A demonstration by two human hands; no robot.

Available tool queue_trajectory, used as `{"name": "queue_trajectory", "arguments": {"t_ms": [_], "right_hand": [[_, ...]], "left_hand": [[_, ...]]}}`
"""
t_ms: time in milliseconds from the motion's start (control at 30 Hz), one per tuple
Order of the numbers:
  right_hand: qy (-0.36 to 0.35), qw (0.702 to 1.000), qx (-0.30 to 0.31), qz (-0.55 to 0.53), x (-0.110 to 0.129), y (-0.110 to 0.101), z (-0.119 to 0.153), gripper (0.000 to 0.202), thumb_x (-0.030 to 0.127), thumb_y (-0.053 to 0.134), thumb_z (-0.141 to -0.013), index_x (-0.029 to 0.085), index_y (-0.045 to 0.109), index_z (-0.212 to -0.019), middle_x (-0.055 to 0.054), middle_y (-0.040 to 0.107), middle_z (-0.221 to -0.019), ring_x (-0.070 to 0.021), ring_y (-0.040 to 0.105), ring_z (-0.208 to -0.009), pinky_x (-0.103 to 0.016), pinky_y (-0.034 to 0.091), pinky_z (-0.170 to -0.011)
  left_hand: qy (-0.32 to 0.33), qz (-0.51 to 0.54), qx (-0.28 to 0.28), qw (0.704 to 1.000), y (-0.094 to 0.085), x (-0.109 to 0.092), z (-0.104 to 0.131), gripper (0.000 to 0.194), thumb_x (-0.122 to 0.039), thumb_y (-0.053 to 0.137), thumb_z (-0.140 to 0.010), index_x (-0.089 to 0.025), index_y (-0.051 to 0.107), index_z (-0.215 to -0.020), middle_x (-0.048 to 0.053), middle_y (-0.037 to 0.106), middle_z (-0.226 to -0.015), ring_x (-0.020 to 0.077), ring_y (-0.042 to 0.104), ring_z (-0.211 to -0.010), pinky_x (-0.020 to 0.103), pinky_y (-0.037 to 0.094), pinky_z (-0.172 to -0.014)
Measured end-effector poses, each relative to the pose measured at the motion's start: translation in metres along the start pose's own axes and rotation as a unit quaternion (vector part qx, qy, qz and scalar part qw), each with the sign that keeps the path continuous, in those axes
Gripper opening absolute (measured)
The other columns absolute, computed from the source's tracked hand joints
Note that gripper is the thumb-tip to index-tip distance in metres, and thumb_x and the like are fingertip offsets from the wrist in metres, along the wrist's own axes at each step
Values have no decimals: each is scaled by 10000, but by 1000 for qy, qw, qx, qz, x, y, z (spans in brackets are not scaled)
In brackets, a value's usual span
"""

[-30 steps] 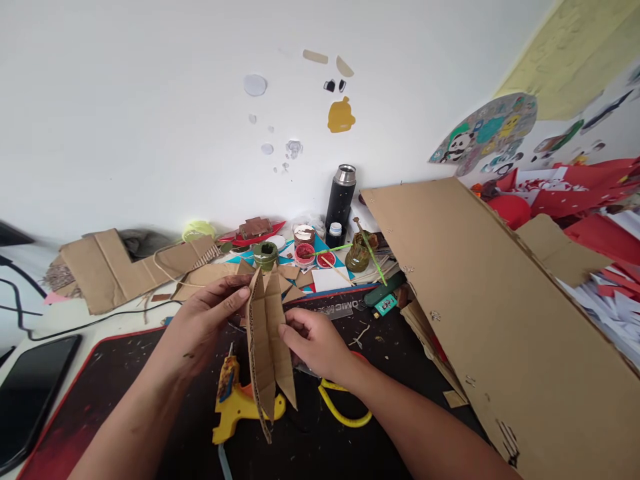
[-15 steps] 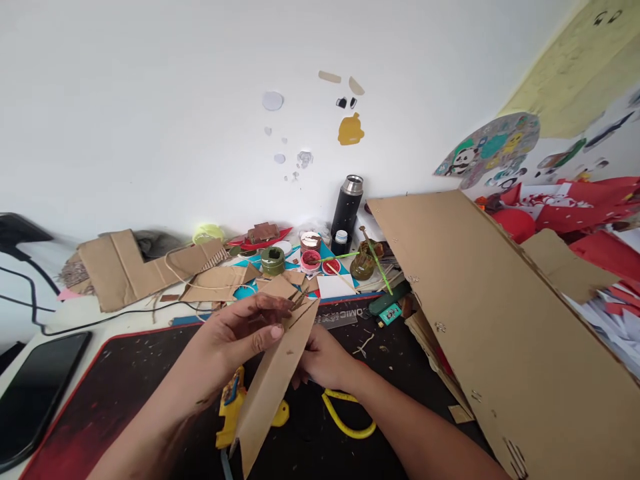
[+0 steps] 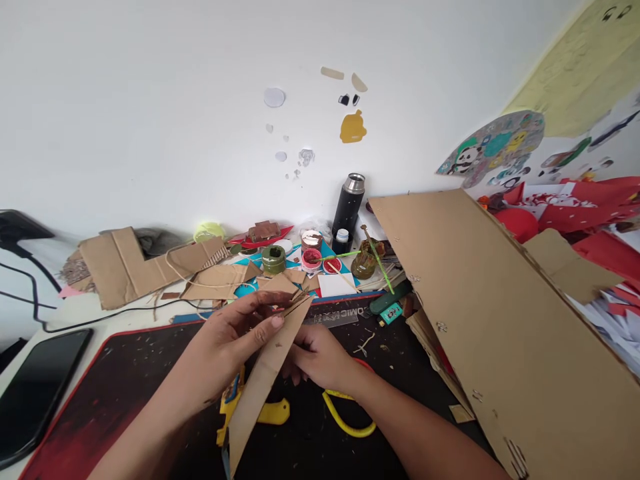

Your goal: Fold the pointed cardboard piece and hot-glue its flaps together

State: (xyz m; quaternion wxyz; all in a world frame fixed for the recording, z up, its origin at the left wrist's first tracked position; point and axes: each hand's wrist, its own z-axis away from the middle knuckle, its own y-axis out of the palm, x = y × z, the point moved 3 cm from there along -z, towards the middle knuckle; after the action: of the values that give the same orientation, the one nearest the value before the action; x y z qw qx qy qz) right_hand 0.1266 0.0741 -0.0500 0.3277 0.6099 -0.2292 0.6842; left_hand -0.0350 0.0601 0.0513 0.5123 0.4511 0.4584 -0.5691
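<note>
A long cardboard strip (image 3: pixel 265 383) is held tilted above the dark mat, its upper end pointing away from me. My left hand (image 3: pixel 245 330) pinches it near that end, thumb on the near face and fingers behind. My right hand (image 3: pixel 317 357) is closed at the strip's right side; its fingers are partly hidden behind the cardboard, and what they grip besides it cannot be made out. Under the strip lies a yellow glue gun (image 3: pixel 273 412), partly covered. Yellow scissor-like handles (image 3: pixel 350 423) rest below my right wrist.
A large cardboard sheet (image 3: pixel 480 313) leans at the right. Along the back stand open paint jars (image 3: pixel 273 260), a black thermos (image 3: pixel 349 207) and cardboard scraps (image 3: pixel 145 270). A clear ruler (image 3: pixel 335 316) and a teal box cutter (image 3: pixel 391 313) lie behind my hands. A phone (image 3: pixel 43 393) is at left.
The cardboard strip has turned slightly, its lower end swinging left and uncovering more of the glue gun. My right hand has shifted a little left along it.
</note>
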Motion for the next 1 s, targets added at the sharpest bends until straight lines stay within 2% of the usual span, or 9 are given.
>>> {"name": "queue_trajectory", "arguments": {"t_ms": [100,267,467,633,767,900,1000], "right_hand": [[7,1000,-7,-2,1,0,0,479,648,621,-1018,193,662,-874,9,627,-670,-116,573,-504,-217,405,-468],[16,1000,-17,-7,3,2,2,499,683,675,-979,191,682,-901,13,628,-665,-119,572,-506,-228,420,-488],[12,1000,-25,-7,0,3,2,487,668,684,-983,196,672,-865,19,624,-654,-116,556,-499,-236,426,-502],[5,1000,-23,-10,-5,3,1,453,631,668,-1008,198,670,-876,17,633,-669,-120,568,-514,-241,443,-519],[3,1000,-22,6,-4,4,2,431,609,653,-1020,201,683,-885,14,637,-679,-124,575,-515,-244,457,-517],[5,1000,-21,12,-1,6,3,429,614,681,-998,210,672,-853,14,633,-672,-132,577,-509,-251,460,-506],[8,1000,-23,13,-1,7,2,431,619,683,-993,212,669,-851,17,627,-663,-134,577,-512,-255,466,-512]], "left_hand": [[4,-15,-7,1000,-1,0,-1,459,-593,914,-745,-300,889,-1097,97,846,-1079,317,756,-941,364,638,-782],[-13,17,-20,1000,-3,6,-2,421,-593,929,-732,-301,893,-1034,96,834,-1064,322,762,-950,358,644,-738],[-25,60,-43,997,-8,14,-5,412,-570,960,-700,-290,904,-997,112,837,-1121,351,750,-1064,365,640,-797],[-18,60,-65,996,-11,18,-7,415,-602,958,-697,-313,905,-991,93,832,-1210,362,719,-1201,371,629,-915],[-20,58,-60,996,-10,19,-8,406,-603,949,-718,-310,901,-994,89,833,-1169,352,725,-1175,370,626,-912],[-27,71,-66,995,-10,19,-9,407,-582,978,-680,-296,898,-958,91,832,-1136,339,734,-1115,361,624,-863],[-37,84,-68,993,-9,21,-10,427,-578,993,-652,-285,896,-947,97,832,-1145,354,725,-1147,375,618,-884]]}}
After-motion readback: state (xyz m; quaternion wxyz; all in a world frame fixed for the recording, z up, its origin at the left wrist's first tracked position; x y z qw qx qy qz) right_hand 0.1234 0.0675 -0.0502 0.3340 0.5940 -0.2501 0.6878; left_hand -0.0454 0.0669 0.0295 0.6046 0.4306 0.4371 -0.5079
